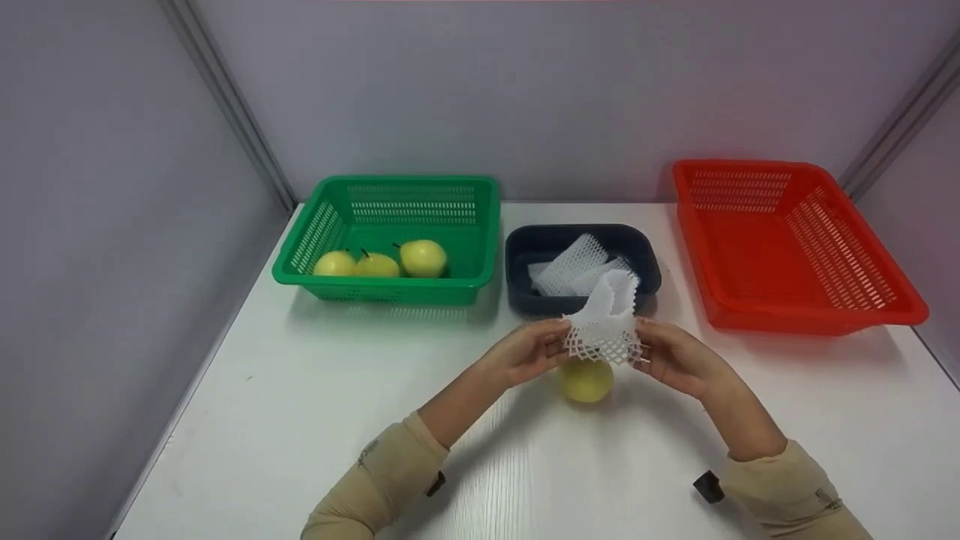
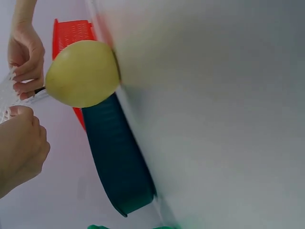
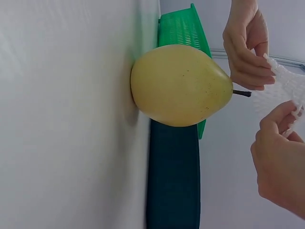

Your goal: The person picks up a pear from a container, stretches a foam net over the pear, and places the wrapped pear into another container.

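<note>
Between them, my two hands stretch a white foam net sleeve by its lower edge. My left hand pinches the left side of the mesh, while my right hand pinches the right side. Beneath the sleeve a yellow pear stands upright on the white table. In the right wrist view the pear shows its dark stem pointing toward the sleeve, which is held just above it. From the left wrist the pear appears beside both hands, apart from the fingers.
A green basket with several pears stands at the back left. Behind my hands is a dark blue bin holding more foam net sleeves. At the right sits a red basket. Walls border the table at the back and sides.
</note>
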The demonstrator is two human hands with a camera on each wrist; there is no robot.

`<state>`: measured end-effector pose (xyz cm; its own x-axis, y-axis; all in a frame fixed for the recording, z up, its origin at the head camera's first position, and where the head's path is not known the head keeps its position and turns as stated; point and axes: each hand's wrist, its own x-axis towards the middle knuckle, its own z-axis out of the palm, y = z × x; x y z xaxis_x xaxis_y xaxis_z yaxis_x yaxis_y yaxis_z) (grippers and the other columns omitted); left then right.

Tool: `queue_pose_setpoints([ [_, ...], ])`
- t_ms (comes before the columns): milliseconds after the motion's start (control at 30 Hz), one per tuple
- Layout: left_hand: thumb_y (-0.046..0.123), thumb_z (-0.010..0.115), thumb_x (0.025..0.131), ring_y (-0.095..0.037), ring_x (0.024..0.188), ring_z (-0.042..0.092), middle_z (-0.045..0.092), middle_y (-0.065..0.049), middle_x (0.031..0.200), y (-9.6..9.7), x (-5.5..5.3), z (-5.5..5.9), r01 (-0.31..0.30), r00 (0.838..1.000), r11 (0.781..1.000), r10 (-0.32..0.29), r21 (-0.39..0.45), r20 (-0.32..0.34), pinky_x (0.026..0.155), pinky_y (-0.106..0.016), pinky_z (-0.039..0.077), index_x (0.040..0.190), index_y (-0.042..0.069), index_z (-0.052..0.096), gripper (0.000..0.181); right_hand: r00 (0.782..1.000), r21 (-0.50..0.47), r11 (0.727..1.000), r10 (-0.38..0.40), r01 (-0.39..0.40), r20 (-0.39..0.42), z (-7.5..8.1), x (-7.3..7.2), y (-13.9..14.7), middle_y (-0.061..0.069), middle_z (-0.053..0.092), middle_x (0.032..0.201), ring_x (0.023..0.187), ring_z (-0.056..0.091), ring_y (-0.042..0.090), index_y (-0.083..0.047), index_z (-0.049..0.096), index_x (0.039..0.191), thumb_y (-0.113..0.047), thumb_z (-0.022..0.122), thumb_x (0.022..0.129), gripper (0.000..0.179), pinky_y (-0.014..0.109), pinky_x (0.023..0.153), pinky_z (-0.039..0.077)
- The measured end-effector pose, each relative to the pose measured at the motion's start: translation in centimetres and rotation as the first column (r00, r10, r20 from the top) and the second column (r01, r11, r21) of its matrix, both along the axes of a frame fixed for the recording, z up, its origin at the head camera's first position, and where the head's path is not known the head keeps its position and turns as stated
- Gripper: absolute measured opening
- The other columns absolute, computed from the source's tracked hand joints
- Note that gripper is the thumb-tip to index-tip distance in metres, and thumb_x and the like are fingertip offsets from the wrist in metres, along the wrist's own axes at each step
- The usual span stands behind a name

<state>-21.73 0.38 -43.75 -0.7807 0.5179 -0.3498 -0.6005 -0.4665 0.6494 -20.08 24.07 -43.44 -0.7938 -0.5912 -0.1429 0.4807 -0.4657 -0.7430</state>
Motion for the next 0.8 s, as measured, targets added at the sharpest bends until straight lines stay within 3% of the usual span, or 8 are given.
queue_pose_setpoints([
  [167, 0.000, 0.048, 0.094, -0.014, 0.072, 0.060, 0.061, -0.006, 0.081, -0.3, -0.1, -1.1, 0.047, 0.998, 0.989, -0.051, -0.139, -0.028, 0.067, -0.023, 0.050, 0.084, 0.003, 0.059, 0.015, 0.999, 0.186, 0.982, -0.014, 0.020, -0.033, -0.5, -0.2, 0.4, 0.005, 0.059, 0.098, 0.087, 0.057, 0.018, -0.009, 0.066, 0.098, -0.009, 0.033, 0.100, 0.033, 0.029, 0.081, 0.047],
  [333, 0.000, 0.052, 0.092, -0.014, 0.066, 0.057, 0.058, -0.006, 0.079, -0.4, -0.2, -1.8, 0.067, 0.997, 0.967, -0.074, -0.244, -0.018, 0.060, -0.021, 0.050, 0.083, 0.003, 0.056, 0.010, 0.997, 0.325, 0.944, -0.031, 0.052, -0.071, -1.2, -0.4, 0.4, 0.004, 0.059, 0.092, 0.083, 0.059, 0.018, -0.011, 0.064, 0.093, -0.006, 0.040, 0.098, 0.025, 0.034, 0.078, 0.050],
  [433, 0.000, 0.055, 0.090, -0.014, 0.065, 0.056, 0.057, -0.007, 0.079, -0.5, -0.4, -2.2, 0.071, 0.993, 0.941, -0.098, -0.332, -0.064, 0.060, -0.023, 0.051, 0.084, 0.004, 0.055, 0.007, 0.992, 0.416, 0.906, -0.029, 0.080, -0.126, -1.6, -0.5, 0.2, 0.005, 0.058, 0.088, 0.078, 0.059, 0.018, -0.009, 0.060, 0.092, -0.005, 0.044, 0.096, 0.017, 0.035, 0.074, 0.051],
  [533, 0.000, 0.058, 0.088, -0.015, 0.063, 0.055, 0.055, -0.008, 0.078, -0.7, -0.5, -2.4, 0.083, 0.978, 0.890, -0.159, -0.448, -0.134, 0.063, -0.028, 0.052, 0.085, 0.004, 0.052, 0.007, 0.977, 0.537, 0.837, 0.012, 0.108, -0.214, -1.9, -0.7, 0.0, 0.006, 0.058, 0.087, 0.075, 0.059, 0.018, -0.005, 0.056, 0.096, -0.005, 0.047, 0.094, 0.010, 0.036, 0.072, 0.052],
  [633, 0.000, 0.058, 0.087, -0.016, 0.062, 0.056, 0.055, -0.009, 0.079, -1.0, -0.7, -2.4, 0.084, 0.954, 0.834, -0.226, -0.546, -0.199, 0.066, -0.033, 0.053, 0.088, 0.002, 0.051, 0.008, 0.950, 0.637, 0.757, 0.077, 0.141, -0.302, -2.1, -0.8, -0.2, 0.007, 0.059, 0.087, 0.074, 0.061, 0.020, 0.002, 0.053, 0.103, -0.005, 0.047, 0.093, 0.013, 0.038, 0.070, 0.052],
  [800, 0.003, 0.059, 0.087, -0.028, 0.071, 0.063, 0.059, -0.010, 0.081, -1.3, -0.9, -2.1, 0.032, 0.887, 0.710, -0.345, -0.703, -0.308, 0.067, -0.037, 0.053, 0.097, -0.002, 0.052, 0.013, 0.911, 0.725, 0.661, 0.151, 0.196, -0.384, -2.3, -0.9, -0.6, 0.009, 0.061, 0.083, 0.072, 0.063, 0.027, 0.010, 0.050, 0.107, -0.003, 0.048, 0.091, 0.021, 0.044, 0.067, 0.052],
])
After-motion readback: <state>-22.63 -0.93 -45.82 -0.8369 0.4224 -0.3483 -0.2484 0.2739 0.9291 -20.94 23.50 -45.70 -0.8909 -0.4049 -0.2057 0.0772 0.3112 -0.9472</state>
